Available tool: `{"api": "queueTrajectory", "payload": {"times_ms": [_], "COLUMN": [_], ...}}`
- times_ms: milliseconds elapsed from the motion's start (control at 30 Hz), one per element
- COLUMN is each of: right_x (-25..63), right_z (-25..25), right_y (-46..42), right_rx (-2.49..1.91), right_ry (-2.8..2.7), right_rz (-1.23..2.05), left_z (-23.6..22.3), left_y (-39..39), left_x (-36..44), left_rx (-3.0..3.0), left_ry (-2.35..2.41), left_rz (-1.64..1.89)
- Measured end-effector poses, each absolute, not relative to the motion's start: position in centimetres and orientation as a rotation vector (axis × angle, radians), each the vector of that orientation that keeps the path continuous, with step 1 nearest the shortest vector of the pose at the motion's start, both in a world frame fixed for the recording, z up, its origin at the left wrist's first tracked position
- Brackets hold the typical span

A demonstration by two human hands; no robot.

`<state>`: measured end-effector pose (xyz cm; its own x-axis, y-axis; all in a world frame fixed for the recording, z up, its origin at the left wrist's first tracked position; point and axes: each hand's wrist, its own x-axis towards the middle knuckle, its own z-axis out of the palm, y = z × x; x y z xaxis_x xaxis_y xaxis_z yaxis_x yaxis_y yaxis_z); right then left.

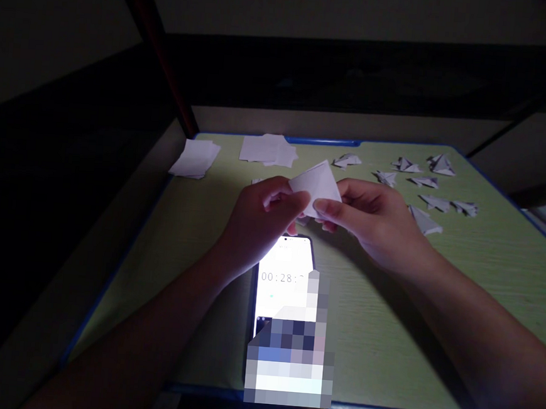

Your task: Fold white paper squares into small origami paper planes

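Observation:
A small folded piece of white paper [320, 186], with a pointed corner at the top, is held up over the middle of the table. My left hand [267, 213] pinches its lower left side, thumb in front and fingers behind. On the other side, my right hand [376, 219] grips the lower right part, its thumb pressed on the front face. Just below the hands lies a lit phone [287, 262] showing a timer; its lower part is blurred out. Part of another paper piece [256, 181] peeks out behind my left hand.
Two stacks of white paper, one at the left edge [195, 159] and one at the back [261, 149], lie on the green table [195, 236]. Several folded paper figures [406, 165] are scattered at the back right. A larger folded piece [425, 221] sits beside my right wrist. The room is dark.

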<state>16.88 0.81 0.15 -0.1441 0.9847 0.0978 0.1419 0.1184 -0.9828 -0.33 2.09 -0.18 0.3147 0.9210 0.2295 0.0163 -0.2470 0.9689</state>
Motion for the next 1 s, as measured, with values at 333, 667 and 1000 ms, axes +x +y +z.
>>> {"api": "queueTrajectory", "payload": {"times_ms": [333,667,1000], "right_x": [16.91,17.23,17.14], "right_z": [-0.26,-0.55,-0.48], "right_y": [1.11,1.11,1.23], "right_rx": [-1.135,-1.15,-1.167], "right_ry": [-1.404,-1.417,-1.43], "right_rz": [1.189,1.162,1.099], "left_z": [-0.21,-0.16,-0.51], "left_y": [2.17,2.16,2.16], "left_x": [-0.28,-0.17,-0.26], "left_rx": [1.544,1.506,1.586], "left_ry": [0.936,0.982,0.95], "left_rz": [1.108,1.109,1.049]}}
